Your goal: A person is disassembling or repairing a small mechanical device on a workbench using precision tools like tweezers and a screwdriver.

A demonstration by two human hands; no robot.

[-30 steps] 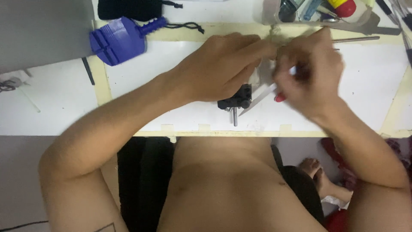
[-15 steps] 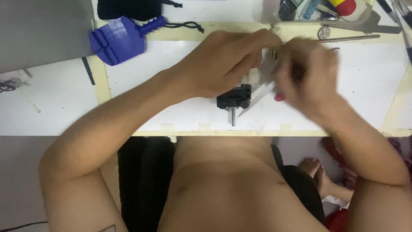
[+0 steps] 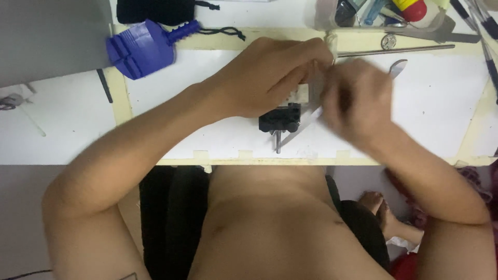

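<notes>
My left hand [image 3: 270,78] reaches in from the left and closes over the top of a small black clamp [image 3: 280,122] with a metal pin sticking out toward me. Its fingers press on a pale piece [image 3: 302,94] on top of the clamp. My right hand [image 3: 358,101] is blurred by motion right beside it, fingers curled and touching the left fingertips. A thin metal strip [image 3: 307,122] runs slantwise from the clamp under my right hand. A curved metal tip [image 3: 397,66] shows beyond that hand. Whether the right hand grips the strip is hidden.
On the white work mat [image 3: 441,103] lie a blue plastic hand tool [image 3: 140,47] at the far left, a black pouch [image 3: 155,9] behind it, a long metal rod [image 3: 399,51], a small round metal disc [image 3: 388,41] and a tray of tools [image 3: 394,13] at the far right.
My right hand has shifted slightly left and lower, still moving fast against the left fingertips. My left hand and the clamp stay in place.
</notes>
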